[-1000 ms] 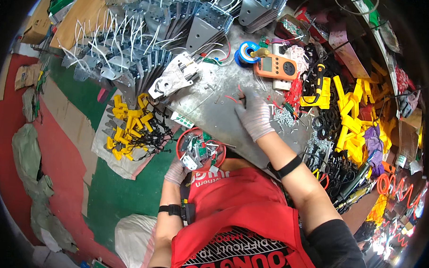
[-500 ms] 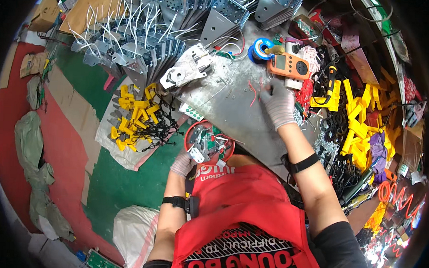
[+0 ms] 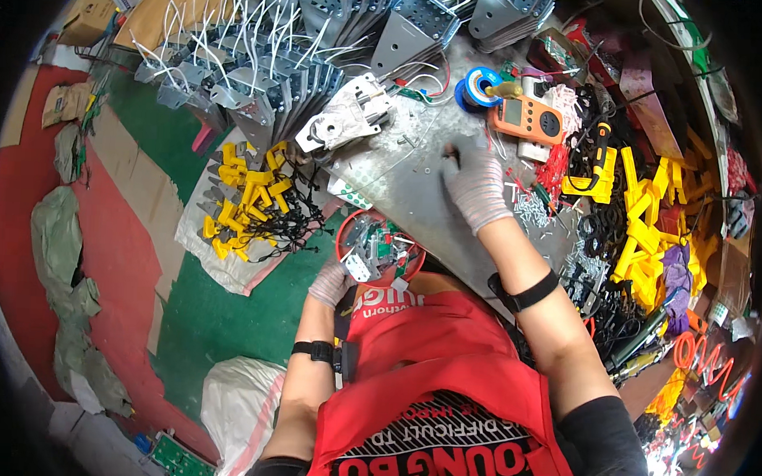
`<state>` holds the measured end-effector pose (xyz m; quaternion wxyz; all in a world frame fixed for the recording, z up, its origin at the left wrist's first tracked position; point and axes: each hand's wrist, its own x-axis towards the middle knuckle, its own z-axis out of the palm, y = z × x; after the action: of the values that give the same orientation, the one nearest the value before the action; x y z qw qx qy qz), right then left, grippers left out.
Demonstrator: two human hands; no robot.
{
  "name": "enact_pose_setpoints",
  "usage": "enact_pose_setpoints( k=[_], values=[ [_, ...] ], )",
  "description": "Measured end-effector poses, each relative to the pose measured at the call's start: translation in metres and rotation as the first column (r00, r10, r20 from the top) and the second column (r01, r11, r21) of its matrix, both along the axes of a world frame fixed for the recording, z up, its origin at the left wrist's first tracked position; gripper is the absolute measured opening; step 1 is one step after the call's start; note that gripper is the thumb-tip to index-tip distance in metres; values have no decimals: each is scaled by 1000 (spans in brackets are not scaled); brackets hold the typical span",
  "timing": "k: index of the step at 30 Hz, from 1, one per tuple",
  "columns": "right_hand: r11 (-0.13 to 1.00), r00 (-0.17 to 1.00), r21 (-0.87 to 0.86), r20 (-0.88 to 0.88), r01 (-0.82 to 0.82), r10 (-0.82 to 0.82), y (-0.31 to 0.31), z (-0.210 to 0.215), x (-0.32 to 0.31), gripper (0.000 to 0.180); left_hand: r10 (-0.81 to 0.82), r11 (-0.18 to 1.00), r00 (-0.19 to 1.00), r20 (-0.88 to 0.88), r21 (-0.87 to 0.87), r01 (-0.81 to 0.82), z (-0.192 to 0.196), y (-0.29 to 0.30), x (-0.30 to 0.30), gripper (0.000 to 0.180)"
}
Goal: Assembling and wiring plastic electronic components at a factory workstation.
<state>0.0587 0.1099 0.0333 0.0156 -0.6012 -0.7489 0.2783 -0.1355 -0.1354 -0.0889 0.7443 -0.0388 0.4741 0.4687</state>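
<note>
My left hand (image 3: 331,284), in a thin striped glove, is closed on the rim of a round red bowl (image 3: 341,237). The bowl sits at my lap beside the table edge. Small circuit boards (image 3: 386,247), a white piece and clear bits lie inside it. Above the grey metal tabletop (image 3: 404,167) is my gloved right hand (image 3: 477,184), its fingers bent. The fingertips are dark and smeared, so whether they hold anything is unclear. Beyond that hand are an orange meter-like device (image 3: 528,119) with a small screen and a blue spool of wire (image 3: 478,89).
Metal brackets with white wires (image 3: 269,75) crowd the back left. Next to them lies a white-and-metal assembly (image 3: 345,115). Yellow parts with black leads (image 3: 252,196) rest on a sack at left. Screws (image 3: 529,211), red wires (image 3: 553,167) and yellow plastic pieces (image 3: 646,218) fill the right side.
My right hand has moved a little left and nearer over the tabletop. Loose red wire bits seen beside it before no longer show there. My left hand stays on the bowl; the view has shifted slightly.
</note>
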Motion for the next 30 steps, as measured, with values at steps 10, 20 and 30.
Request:
enact_pose_setpoints(
  k=[10,20,30],
  values=[
    [994,984,-14,141,-107,107,-13,-6,-32,33,57,997,998,36,-48,-55,1,4,0,61],
    [903,912,-129,-74,-410,404,-81,-23,-42,20,-4,1000,1000,-16,-22,4,14,15,1,69],
    [946,987,281,23,-160,160,49,-17,-58,28,64,998,997,34,-14,-63,13,3,-5,60]
  ],
)
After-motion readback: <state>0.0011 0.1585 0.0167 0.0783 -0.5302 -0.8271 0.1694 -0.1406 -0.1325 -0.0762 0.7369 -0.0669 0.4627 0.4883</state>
